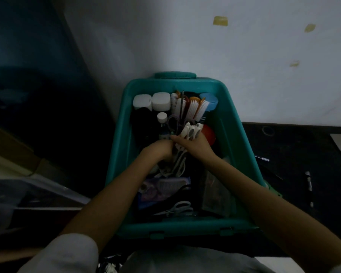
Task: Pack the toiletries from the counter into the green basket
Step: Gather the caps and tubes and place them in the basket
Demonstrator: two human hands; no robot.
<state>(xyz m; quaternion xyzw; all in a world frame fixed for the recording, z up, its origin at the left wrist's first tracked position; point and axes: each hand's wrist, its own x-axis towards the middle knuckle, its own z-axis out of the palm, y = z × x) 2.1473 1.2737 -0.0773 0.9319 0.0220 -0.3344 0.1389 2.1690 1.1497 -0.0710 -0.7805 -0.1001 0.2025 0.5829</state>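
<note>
- Your left hand (158, 149) and right hand (195, 144) both grip a bundle of white-handled tools (190, 131) over the middle of the green plastic basket (236, 138) on the black table (295, 150).
- Lower it upright, just near of the white-bristled brushes (193, 107), and let go once it stands.

The basket (120, 146) sits on the worktop (303, 154), its 12 o'clock end against the wall (244, 56). Inside, two capped bottles (142, 102) stand at 11 o'clock, combs (187, 106) at 12, scissors (178, 209) at 6. At centre the left hand (158, 150) and right hand (194, 143) grip a bundle of tools (191, 131).
</note>
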